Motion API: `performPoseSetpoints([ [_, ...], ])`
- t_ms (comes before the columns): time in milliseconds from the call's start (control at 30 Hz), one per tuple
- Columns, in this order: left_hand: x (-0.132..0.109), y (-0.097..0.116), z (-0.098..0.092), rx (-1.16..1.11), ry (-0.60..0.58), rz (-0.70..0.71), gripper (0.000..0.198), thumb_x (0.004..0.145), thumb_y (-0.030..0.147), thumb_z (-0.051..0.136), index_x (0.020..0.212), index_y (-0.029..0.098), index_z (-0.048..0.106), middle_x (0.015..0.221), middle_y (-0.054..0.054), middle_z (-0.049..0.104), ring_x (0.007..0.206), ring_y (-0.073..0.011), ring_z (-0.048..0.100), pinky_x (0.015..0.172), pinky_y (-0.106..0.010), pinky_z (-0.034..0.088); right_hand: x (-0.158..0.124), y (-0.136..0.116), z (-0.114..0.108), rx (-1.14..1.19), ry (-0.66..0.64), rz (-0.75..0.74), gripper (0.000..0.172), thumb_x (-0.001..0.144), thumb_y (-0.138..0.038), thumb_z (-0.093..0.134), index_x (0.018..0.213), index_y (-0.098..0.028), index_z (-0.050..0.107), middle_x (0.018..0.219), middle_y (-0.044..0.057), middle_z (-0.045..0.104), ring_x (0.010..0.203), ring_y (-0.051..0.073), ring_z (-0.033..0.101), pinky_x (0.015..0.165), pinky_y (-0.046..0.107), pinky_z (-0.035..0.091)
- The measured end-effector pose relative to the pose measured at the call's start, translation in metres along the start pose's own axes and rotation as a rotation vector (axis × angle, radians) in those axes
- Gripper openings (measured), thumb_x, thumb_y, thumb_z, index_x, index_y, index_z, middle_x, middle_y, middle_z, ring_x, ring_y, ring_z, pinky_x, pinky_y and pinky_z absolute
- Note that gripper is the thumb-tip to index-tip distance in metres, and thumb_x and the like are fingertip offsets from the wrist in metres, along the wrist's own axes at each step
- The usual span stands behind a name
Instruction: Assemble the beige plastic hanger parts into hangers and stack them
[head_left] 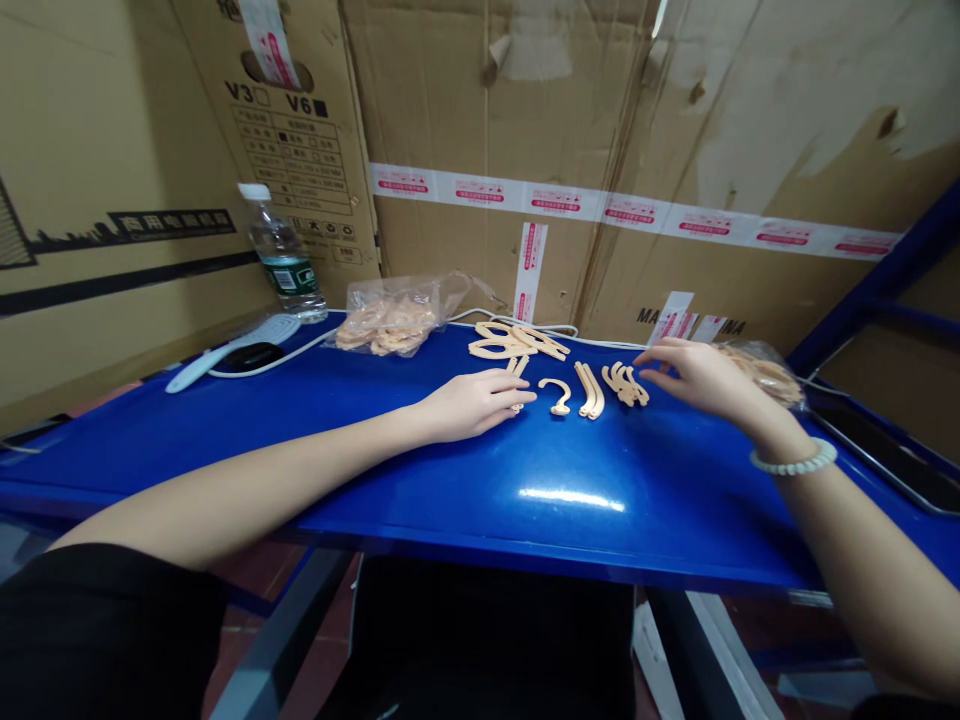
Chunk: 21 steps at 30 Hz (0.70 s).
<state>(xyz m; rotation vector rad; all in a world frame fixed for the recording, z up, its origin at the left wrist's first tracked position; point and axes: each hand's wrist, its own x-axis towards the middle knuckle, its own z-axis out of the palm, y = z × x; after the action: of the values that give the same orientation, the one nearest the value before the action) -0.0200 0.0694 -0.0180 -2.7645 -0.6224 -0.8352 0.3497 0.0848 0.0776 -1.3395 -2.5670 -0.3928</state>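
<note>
My left hand (476, 405) lies low over the table with its fingers stretched out to the right. It partly covers a pair of beige plastic strips (517, 366), whose far ends show above the fingers; whether it grips them is hidden. Just right of its fingertips is a single beige hanger hook (556, 394). Beside the hook, two curved beige strips (589, 391) lie side by side. My right hand (694, 375) hovers at the right with thumb and fingers apart, close to a small pile of beige hooks (625, 384). A pale bead bracelet (795, 460) circles that wrist.
Beige looped hanger parts (514, 341) lie at the back of the blue table (450, 500). Clear bags of beige pieces (390, 320) sit left and right. A water bottle (285, 260), a light-blue fan (232, 350) and a phone (885, 450) are near the edges. Cardboard (480, 110) walls the back.
</note>
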Motion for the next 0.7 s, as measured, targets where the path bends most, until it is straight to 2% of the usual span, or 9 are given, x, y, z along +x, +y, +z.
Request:
performPoseSetpoints([
  [100,0.002,0.008,-0.007,0.061,-0.001,0.067,0.031,0.103,0.024,0.053,0.130,0.017,0.066,0.134,-0.014,0.067,0.127,-0.0271,0.063,0.104,-0.045,0.056,-0.001,0.002,0.000,0.016,0.001,-0.010,0.031,0.095,-0.036,0.051,0.105,-0.018,0.075,0.103,0.012,0.075,0.089,0.028,0.071,0.078,0.041,0.056],
  [267,0.006,0.015,-0.013,0.123,0.036,0.165,0.026,0.102,0.023,0.052,0.119,0.013,0.069,0.128,-0.016,0.070,0.119,-0.0282,0.067,0.101,-0.045,0.057,-0.003,-0.003,-0.003,0.019,0.016,-0.014,0.034,0.096,-0.037,0.050,0.106,-0.016,0.074,0.107,0.014,0.073,0.091,0.029,0.070,0.083,0.044,0.056],
  [700,0.009,0.013,-0.014,0.169,0.085,0.181,0.026,0.101,0.021,0.050,0.115,0.012,0.069,0.124,-0.016,0.071,0.118,-0.0273,0.068,0.100,-0.044,0.058,-0.003,-0.009,-0.013,-0.022,0.126,0.067,0.033,0.095,-0.039,0.049,0.097,-0.018,0.074,0.103,0.013,0.073,0.086,0.029,0.070,0.073,0.042,0.055],
])
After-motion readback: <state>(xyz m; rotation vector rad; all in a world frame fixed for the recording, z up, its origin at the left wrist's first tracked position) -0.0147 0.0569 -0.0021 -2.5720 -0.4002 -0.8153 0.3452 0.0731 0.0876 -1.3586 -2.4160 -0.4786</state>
